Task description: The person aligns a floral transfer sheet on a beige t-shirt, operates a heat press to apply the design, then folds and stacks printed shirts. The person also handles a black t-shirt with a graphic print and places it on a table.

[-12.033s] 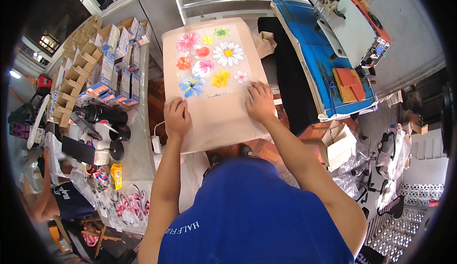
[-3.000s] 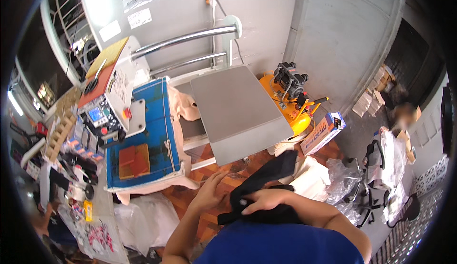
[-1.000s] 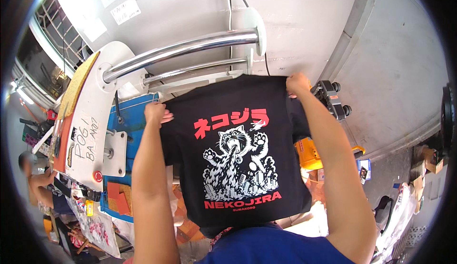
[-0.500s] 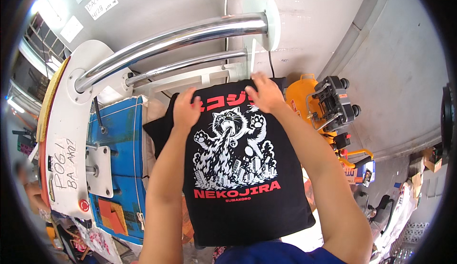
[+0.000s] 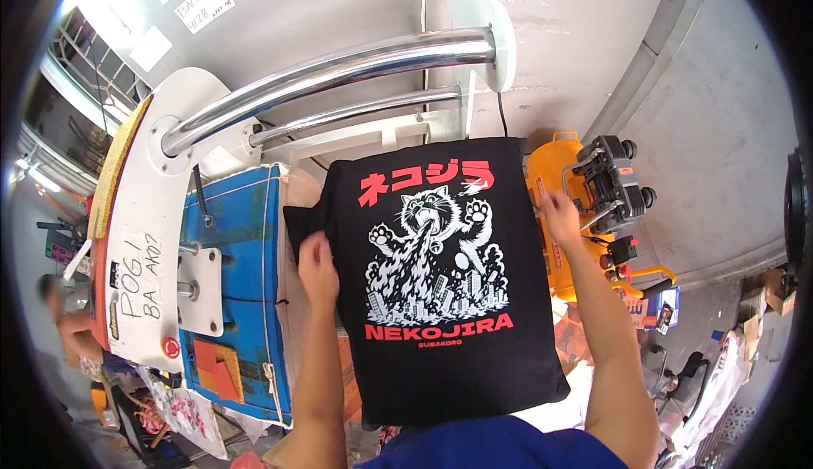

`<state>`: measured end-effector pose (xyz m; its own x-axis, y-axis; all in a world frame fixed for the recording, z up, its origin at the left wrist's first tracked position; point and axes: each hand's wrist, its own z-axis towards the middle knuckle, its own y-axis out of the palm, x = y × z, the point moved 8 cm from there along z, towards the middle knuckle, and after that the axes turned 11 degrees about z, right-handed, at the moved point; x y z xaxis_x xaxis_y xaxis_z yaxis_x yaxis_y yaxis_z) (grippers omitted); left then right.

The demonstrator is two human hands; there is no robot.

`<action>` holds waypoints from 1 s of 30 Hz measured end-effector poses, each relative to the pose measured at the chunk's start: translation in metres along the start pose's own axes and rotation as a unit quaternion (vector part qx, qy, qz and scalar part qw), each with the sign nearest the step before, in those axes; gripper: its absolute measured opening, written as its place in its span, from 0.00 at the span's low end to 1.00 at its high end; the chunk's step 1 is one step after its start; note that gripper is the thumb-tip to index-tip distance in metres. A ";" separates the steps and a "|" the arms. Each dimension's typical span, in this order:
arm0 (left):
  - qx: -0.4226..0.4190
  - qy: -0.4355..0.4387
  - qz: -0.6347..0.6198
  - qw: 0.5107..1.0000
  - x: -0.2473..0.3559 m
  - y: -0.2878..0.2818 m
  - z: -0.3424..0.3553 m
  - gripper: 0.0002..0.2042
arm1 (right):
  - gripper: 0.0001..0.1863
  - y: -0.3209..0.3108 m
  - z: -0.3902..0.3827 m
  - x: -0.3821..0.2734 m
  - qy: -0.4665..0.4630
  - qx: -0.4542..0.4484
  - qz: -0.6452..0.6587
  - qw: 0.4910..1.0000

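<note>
A black T-shirt (image 5: 457,384) lies spread in front of me, with a white cat-monster print and red lettering. Its top lies toward the press frame, and a short sleeve sticks out at its left. My left hand (image 5: 318,271) is at the shirt's left side just below that sleeve, its fingers curled together on the cloth's edge. Beside the right edge is my right hand (image 5: 561,217), fingers loosely bent and a little apart, with no cloth visible in them. Whatever supports the shirt is hidden beneath it.
On the left stands a white press machine (image 5: 144,249) with a red button (image 5: 171,348), chrome bars (image 5: 339,71) and a blue pad (image 5: 237,291). An orange air compressor (image 5: 555,164) stands at the right. Another person (image 5: 80,329) is at the far left.
Both hands have left the shirt's upper printed area, moving outward and down to its two sides. The red top lettering is now uncovered. The whole view has shifted slightly.
</note>
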<state>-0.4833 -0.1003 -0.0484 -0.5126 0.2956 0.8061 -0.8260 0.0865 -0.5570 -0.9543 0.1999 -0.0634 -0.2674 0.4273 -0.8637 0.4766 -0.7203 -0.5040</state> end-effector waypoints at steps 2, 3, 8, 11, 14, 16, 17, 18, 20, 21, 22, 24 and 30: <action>0.015 -0.023 -0.019 0.999 -0.032 -0.038 -0.085 0.12 | 0.24 -0.009 -0.079 0.074 0.082 -0.053 0.113 0.989; 0.016 -0.091 -0.055 0.994 -0.062 -0.055 -0.128 0.13 | 0.24 -0.016 -0.125 0.098 0.102 -0.078 0.070 0.989; -0.221 -0.395 -0.144 0.880 -0.155 -0.075 -0.283 0.22 | 0.20 -0.029 -0.313 0.163 0.285 0.053 0.330 0.899; -0.228 -0.475 -0.323 0.786 -0.131 -0.048 -0.302 0.20 | 0.18 -0.037 -0.319 0.177 0.202 -0.024 0.388 0.899; -0.115 -0.390 -0.326 0.853 -0.104 -0.046 -0.256 0.19 | 0.19 -0.051 -0.320 0.130 0.218 -0.117 0.367 0.896; -0.171 -0.305 -0.283 0.893 -0.096 -0.042 -0.238 0.18 | 0.22 -0.071 -0.317 0.101 0.218 -0.066 0.317 0.921; -0.191 -0.262 -0.256 0.910 -0.093 -0.047 -0.232 0.17 | 0.24 -0.079 -0.316 0.097 0.203 0.008 0.284 0.937; -0.165 -0.252 -0.248 0.921 -0.093 -0.056 -0.233 0.17 | 0.24 -0.085 -0.317 0.097 0.236 0.044 0.317 0.917; -0.113 -0.227 -0.230 0.939 -0.089 -0.071 -0.231 0.16 | 0.25 -0.100 -0.321 0.095 0.296 0.118 0.383 0.867; -0.121 -0.228 -0.157 0.953 -0.088 -0.074 -0.231 0.16 | 0.24 -0.107 -0.318 0.097 0.278 0.107 0.328 0.897; -0.129 -0.226 -0.083 0.962 -0.086 -0.074 -0.230 0.16 | 0.23 -0.111 -0.313 0.102 0.258 0.096 0.271 0.922; -0.085 -0.193 0.010 0.978 -0.107 -0.069 -0.233 0.16 | 0.20 -0.106 -0.301 0.122 0.245 0.036 0.084 0.965; -0.269 -0.150 0.208 0.928 -0.143 -0.053 -0.229 0.13 | 0.17 -0.023 -0.299 0.188 0.355 -0.199 0.118 0.906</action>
<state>-0.3122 0.0708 -0.1796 -0.8703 0.1382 0.4728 -0.3460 0.5116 -0.7865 -0.7654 0.4603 -0.2113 0.4204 0.6322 -0.6508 0.7525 -0.6437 -0.1393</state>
